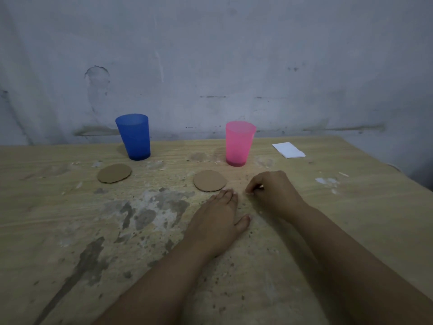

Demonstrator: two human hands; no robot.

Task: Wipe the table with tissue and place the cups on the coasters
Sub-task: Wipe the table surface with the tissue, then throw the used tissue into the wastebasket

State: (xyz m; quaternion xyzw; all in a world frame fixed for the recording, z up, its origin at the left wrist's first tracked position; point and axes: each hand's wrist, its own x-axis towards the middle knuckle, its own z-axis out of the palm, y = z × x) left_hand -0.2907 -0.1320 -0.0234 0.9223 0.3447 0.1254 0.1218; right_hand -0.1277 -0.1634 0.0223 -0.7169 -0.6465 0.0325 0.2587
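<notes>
A blue plastic cup (134,136) stands upright at the back left of the wooden table (58,226). A pink cup (239,143) stands upright at the back centre. Two round cardboard coasters lie bare in front of them: the left coaster (114,173) and the right coaster (210,180). A folded white tissue (288,150) lies at the back right. My left hand (218,221) rests flat on the table just below the right coaster. My right hand (273,191) sits beside it with fingers curled, pinching at small crumbs; nothing sizeable is in it.
The tabletop is worn, with grey stained patches (150,212) at the centre left and scattered crumbs around my hands. A scuffed grey wall (210,66) runs right behind the cups. The table's right edge (398,174) slants away at the far right.
</notes>
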